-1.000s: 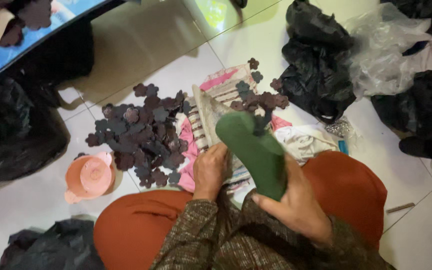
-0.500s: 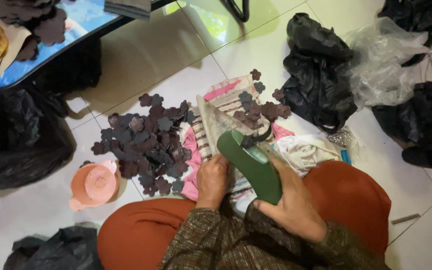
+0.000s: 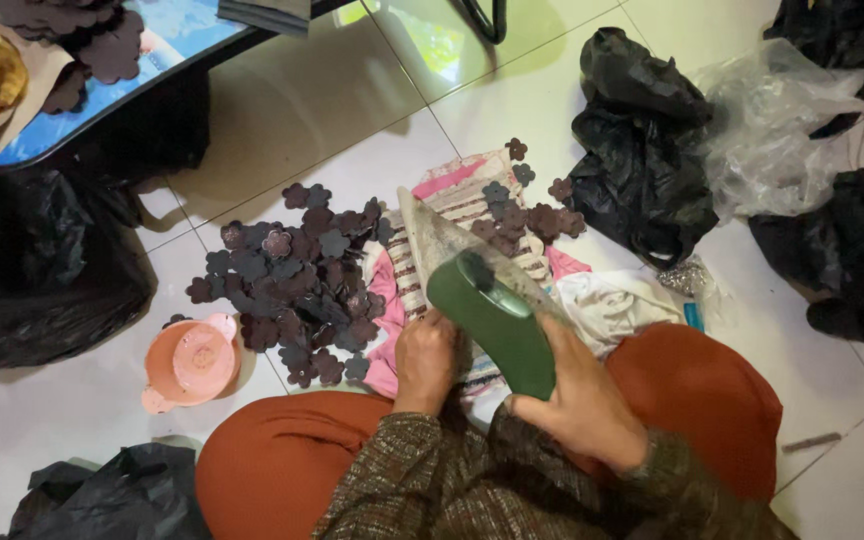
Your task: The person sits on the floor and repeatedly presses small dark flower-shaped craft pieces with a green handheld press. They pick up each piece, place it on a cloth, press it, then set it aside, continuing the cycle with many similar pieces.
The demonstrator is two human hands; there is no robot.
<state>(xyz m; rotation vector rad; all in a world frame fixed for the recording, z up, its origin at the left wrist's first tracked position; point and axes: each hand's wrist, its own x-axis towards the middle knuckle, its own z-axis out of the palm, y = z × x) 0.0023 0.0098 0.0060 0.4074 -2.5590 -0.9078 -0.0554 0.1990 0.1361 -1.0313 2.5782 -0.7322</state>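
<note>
Compared with the frames from a second and half a second back: green iron (image 3: 497,325) tipped further forward, soleplate (image 3: 442,240) now lifted and angled toward 11 o'clock instead of standing nearly upright. Read as a tilt toward the striped cloth (image 3: 467,200), with the work under the left hand (image 3: 427,360) judged not yet pressed.

Right hand (image 3: 582,400) was clenched around the rear of the iron handle, at 4 o'clock from the soleplate. Left hand was closed down on the cloth at 8 o'clock from the iron, fingertips curled; whether a small piece was pinched beneath could not be told.

Iron was held off the floor, between both hands, touching the right hand only, just beside the left.

Pile of dark flower-shaped cut-outs (image 3: 292,275) lay on the floor at 9 o'clock from the iron, well apart from both hands. A second small cluster of flower pieces (image 3: 527,215) sat on the cloth at 12 o'clock. Pink plastic cup (image 3: 192,360) stood at 9 o'clock from the left hand. Black bags (image 3: 642,150) lay at 2 o'clock
</note>
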